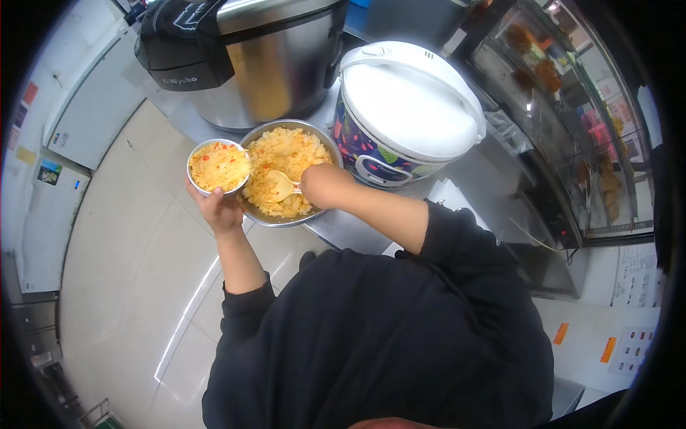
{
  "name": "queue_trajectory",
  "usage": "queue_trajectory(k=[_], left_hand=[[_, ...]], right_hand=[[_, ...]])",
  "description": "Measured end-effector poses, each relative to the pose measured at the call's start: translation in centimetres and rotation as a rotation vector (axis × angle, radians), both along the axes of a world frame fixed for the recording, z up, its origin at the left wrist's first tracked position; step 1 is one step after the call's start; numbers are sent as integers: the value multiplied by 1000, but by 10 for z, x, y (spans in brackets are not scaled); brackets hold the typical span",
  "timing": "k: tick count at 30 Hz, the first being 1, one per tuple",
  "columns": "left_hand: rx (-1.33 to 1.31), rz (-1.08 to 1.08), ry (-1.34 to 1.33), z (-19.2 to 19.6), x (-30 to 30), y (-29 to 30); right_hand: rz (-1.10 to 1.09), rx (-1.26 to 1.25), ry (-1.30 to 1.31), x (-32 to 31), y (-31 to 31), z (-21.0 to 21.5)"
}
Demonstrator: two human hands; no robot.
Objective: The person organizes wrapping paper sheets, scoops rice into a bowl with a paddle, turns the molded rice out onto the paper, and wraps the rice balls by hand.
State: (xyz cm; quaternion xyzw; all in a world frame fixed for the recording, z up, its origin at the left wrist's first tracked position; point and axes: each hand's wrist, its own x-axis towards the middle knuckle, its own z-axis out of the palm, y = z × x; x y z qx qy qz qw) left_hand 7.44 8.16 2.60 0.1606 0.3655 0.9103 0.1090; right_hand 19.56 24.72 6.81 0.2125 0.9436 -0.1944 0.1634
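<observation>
The left hand [220, 209], left of the frame's upper centre, holds a white bowl [194, 186] of yellow rice [218, 164]. The right hand [325, 186] grips a pale paddle [284, 187] against more rice in a metal basin [282, 223]. A steel cooker [293, 68] fills the upper left, a white-lidded container [411, 111] stands upper centre on the surface [344, 230], a glass case [564, 107] upper right

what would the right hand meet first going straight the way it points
Probably the rice in the metal bowl, around the paddle the right hand holds; beyond, the white bowl in the left hand. Depth is hard to judge.
</observation>
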Motion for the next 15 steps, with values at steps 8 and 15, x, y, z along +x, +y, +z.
queue_trajectory(k=[8, 15], left_hand=[[-51, 31, 4, 1, -1, -5], [-102, -350, -195, 22, 32, 30]], right_hand=[[-67, -222, 249, 33, 32, 36], [66, 392, 625, 54, -1, 67]])
